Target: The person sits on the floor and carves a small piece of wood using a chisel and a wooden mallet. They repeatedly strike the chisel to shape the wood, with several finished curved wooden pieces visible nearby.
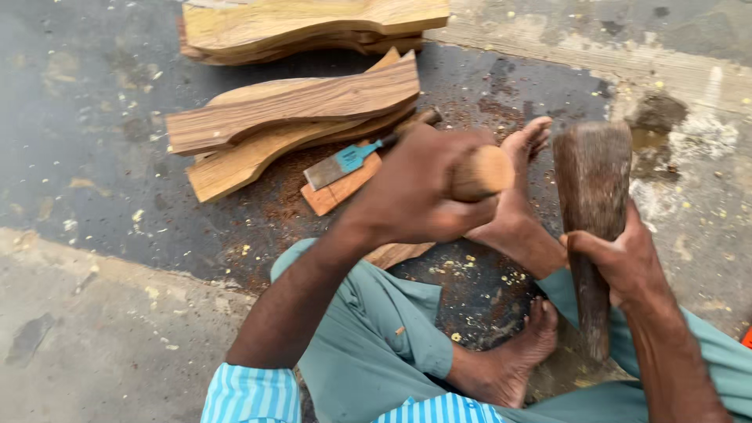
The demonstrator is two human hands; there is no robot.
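Left hand [419, 188]: fist closed round chisel handle [479, 172], steadying it over the small board [341, 188]. Right hand [619, 262]: clenched on upright mallet [591, 204], raised beside it. Foot [517, 180] pins the work; planks [290, 113] stacked beyond.

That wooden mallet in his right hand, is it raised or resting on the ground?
Raised. The right hand grips the wooden mallet by its handle, head up and clear of the ground, beside the left hand holding a chisel.

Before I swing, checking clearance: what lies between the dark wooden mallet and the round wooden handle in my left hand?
Head view: only your bare foot lies between mallet and handle.
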